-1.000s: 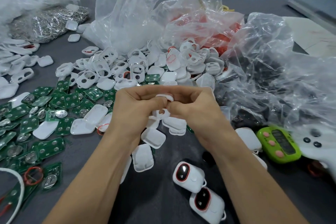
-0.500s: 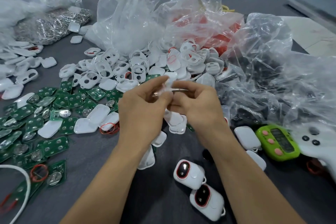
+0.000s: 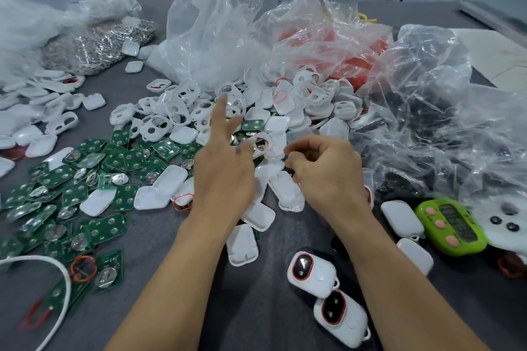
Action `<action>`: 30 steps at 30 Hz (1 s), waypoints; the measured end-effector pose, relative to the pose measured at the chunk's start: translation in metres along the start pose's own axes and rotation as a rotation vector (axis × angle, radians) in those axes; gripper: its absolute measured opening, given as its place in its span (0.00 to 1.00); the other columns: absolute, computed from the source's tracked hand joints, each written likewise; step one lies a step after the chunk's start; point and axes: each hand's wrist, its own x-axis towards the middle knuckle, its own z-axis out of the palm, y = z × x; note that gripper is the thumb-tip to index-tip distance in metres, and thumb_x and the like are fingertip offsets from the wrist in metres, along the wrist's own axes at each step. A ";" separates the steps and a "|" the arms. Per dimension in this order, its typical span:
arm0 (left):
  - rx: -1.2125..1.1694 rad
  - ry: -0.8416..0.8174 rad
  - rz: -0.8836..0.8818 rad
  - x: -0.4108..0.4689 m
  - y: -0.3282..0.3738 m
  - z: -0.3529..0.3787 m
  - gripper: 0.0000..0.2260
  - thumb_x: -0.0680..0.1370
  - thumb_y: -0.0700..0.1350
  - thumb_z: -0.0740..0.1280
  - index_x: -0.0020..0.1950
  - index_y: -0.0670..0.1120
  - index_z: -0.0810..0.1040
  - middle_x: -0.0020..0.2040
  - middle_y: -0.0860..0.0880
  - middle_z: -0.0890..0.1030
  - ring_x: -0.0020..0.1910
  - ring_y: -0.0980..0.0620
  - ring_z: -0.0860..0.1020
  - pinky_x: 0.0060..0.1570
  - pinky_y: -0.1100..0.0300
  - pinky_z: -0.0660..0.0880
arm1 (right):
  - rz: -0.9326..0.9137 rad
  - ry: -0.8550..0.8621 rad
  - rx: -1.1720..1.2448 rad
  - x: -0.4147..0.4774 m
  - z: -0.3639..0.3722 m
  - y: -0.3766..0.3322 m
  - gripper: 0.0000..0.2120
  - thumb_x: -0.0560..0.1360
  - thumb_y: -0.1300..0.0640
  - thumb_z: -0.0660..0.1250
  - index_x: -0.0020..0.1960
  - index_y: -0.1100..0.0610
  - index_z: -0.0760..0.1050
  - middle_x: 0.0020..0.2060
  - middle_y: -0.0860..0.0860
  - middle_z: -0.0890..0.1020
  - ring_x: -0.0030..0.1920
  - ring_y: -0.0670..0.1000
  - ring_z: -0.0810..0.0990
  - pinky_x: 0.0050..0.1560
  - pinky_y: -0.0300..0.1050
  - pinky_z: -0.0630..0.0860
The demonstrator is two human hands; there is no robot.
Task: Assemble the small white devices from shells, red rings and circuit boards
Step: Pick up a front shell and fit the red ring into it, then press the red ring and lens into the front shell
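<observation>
My left hand hovers over the parts with index and middle fingers stretched toward the pile of white shells. Its thumb presses on a white shell with a red ring in its opening. My right hand sits just right of that shell with fingers curled, apart from it. Green circuit boards are strewn to the left. A loose red ring lies by a shell half. Two assembled white devices lie near me between my forearms.
Clear bags stand behind: one of red rings, one of metal clips, one of black parts. A green timer and a white controller lie at the right. A white cable curves at the lower left.
My hands have come apart. The right hand has let go of the shell, and the left has spread its fingers and reached forward over the pile.
</observation>
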 end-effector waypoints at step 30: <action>-0.755 0.035 -0.444 0.012 0.008 0.001 0.06 0.80 0.36 0.70 0.47 0.43 0.87 0.42 0.46 0.86 0.46 0.47 0.86 0.38 0.60 0.82 | -0.129 -0.082 -0.593 -0.001 -0.009 -0.006 0.09 0.80 0.56 0.65 0.43 0.53 0.81 0.37 0.49 0.77 0.44 0.57 0.77 0.41 0.48 0.70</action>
